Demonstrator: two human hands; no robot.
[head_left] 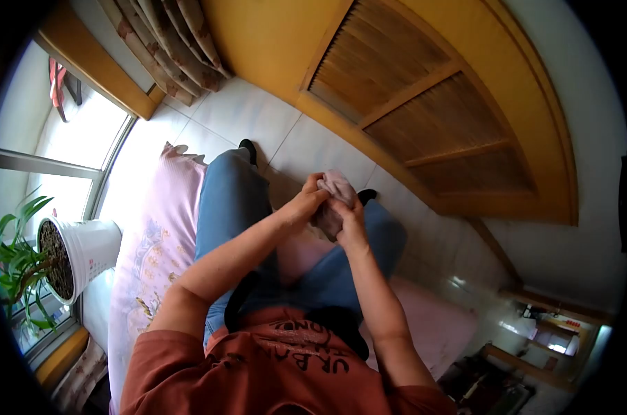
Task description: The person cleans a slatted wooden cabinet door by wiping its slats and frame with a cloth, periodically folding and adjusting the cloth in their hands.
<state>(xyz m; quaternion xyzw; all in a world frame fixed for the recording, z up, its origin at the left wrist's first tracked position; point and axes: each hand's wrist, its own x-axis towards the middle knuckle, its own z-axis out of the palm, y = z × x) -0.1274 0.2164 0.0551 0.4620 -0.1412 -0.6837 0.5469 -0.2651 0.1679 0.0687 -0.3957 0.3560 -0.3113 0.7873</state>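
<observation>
Both hands meet above my knees on a small, bunched pinkish-grey cloth. One end sticks up past my fingers, and a darker part hangs below between the hands. Whether it is a sock or another small piece of fabric I cannot tell. My left hand grips its left side, with the fingers closed on the fabric. On the right side, my right hand is also closed on it, thumb pressed against the cloth.
I sit on a bed with a pink flowered sheet. A potted plant in a white bucket stands at the left by the window. Ahead are a wooden door and patterned curtains. Pale tiles cover the floor.
</observation>
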